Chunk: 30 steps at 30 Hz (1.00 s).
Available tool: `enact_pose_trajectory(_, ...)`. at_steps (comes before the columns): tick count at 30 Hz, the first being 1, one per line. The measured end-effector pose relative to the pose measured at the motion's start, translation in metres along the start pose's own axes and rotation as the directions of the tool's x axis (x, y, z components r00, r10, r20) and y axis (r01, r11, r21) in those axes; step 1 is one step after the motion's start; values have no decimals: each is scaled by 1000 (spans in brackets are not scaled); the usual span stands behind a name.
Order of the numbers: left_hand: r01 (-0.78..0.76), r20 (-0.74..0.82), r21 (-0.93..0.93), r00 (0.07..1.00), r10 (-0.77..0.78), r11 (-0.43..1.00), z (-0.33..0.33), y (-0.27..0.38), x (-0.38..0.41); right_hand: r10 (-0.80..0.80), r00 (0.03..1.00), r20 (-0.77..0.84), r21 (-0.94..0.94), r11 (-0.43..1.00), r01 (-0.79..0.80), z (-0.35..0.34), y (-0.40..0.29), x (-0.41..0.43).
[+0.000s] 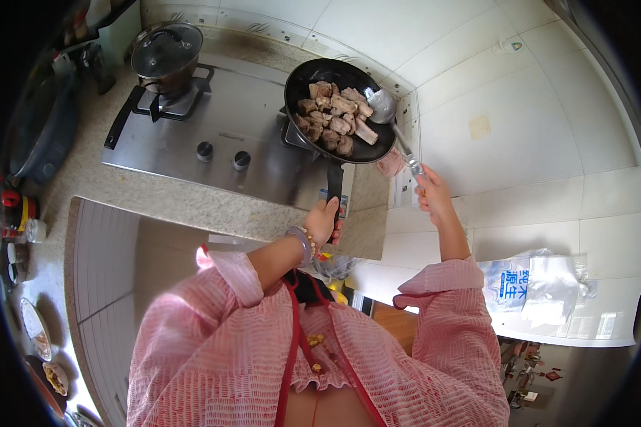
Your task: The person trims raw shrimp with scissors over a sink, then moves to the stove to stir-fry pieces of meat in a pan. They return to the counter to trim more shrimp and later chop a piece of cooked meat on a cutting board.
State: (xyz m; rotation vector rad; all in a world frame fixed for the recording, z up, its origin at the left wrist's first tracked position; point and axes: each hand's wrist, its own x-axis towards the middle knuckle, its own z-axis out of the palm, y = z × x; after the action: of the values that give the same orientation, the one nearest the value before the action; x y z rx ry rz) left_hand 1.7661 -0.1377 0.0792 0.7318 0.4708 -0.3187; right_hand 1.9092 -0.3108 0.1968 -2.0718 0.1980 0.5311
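Observation:
My left hand (321,221) is wrapped around the black handle (335,181) of a frying pan (363,151). The pan sits over the right burner and looks tilted. Browned chunks of bone-in meat (334,115) lie heaped inside it. In my right hand (431,193) is the grip of a metal ladle (382,107). Its bowl is at the pan's right inner side, beside the meat, and its shaft crosses the rim.
A lidded pot (166,56) stands on the left burner of the steel gas stove (235,117), its handle pointing towards me. A tiled wall (459,133) rises close on the right. Jars (34,230) and a plate (36,328) line the left counter.

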Motion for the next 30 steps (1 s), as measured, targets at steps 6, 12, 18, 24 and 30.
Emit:
enact_pose_trajectory(6, 23, -3, 39, 1000, -23, 999, 2, 5, 0, 57, 913, 405, 374, 900, -222, 41, -4, 40)
enact_pose_trajectory(12, 62, 26, 56, 998, -64, 996, -3, 6, 3, -55, 943, 328, 34, 998, 47, 41, -14, 20)
enact_pose_trajectory(18, 92, 7, 44, 996, -93, 995, -2, 7, 3, -464, 842, 274, -830, 329, 451, 19, -18, -41)
enact_pose_trajectory(24, 78, 17, 44, 997, -79, 996, -2, 7, 3, -607, 763, 223, -881, 210, 425, -16, -53, -123)
enact_pose_trajectory(30, 68, -4, 62, 998, -68, 996, -2, 8, 3, -448, 852, 271, -864, 278, 421, -17, -76, -165)
